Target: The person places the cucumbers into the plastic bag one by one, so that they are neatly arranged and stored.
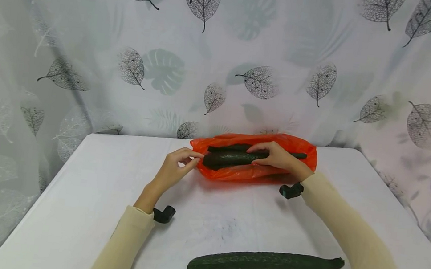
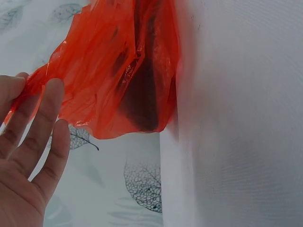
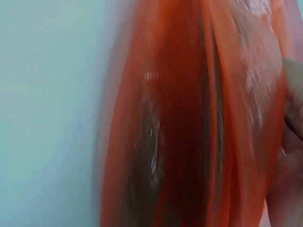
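Observation:
A red plastic bag [image 1: 230, 174] lies at the back of the table, its opening upward, with dark green cucumbers [image 1: 233, 157] inside. My left hand [image 1: 175, 167] pinches the bag's left edge between thumb and fingers; in the left wrist view the plastic stretches away from those fingertips. From above, my right hand [image 1: 275, 156] reaches into the opening and grips a cucumber, thumb on the near side and fingers on the far side. The right wrist view is blurred, with the bag [image 3: 180, 118] filling most of it and part of the hand [image 3: 289, 165] at its right edge.
One long cucumber [image 1: 264, 264] lies crosswise on the white table [image 1: 81, 208], near the front. Behind the table hangs a curtain [image 1: 225, 55] with a leaf print. Each wrist carries a small black camera [image 1: 164, 214].

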Demonstrator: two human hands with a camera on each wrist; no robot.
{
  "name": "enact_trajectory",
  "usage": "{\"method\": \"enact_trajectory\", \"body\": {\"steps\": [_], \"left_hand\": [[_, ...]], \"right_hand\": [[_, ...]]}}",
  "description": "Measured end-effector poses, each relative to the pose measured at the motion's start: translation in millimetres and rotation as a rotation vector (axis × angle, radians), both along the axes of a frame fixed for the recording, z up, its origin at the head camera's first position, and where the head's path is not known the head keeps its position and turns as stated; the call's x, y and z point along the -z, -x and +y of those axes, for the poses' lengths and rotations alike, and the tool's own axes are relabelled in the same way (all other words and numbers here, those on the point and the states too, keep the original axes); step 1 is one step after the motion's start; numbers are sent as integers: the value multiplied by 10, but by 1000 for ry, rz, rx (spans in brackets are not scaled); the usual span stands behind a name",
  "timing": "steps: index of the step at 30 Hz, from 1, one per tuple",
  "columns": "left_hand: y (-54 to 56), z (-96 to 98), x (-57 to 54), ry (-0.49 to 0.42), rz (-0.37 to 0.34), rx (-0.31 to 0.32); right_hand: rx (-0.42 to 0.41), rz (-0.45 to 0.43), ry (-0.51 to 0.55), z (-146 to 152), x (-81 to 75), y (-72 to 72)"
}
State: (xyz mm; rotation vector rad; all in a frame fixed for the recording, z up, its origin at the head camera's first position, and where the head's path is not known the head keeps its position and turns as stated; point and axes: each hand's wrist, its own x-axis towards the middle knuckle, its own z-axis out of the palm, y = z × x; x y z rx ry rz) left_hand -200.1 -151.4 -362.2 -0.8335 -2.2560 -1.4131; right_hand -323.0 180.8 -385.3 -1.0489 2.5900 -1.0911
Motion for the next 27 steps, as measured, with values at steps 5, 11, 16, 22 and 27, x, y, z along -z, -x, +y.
{"method": "enact_trajectory", "body": {"steps": [5,11,16,22,27], "left_hand": [[4,6,9,4,0,1],[0,10,-3,8,-19,1],[14,-1,-42,19,-3,-8],[37,5,-30,24,12,-2],[12,46,42,11,-2,1]], "right_hand": [[-43,-28,59,112,42,-8],[-19,-21,116,164,-36,-88],[-30,29,173,228,-130,-143],[-8,13,231,353,-146,-247],[17,-177,250,447,-146,-406]]}}
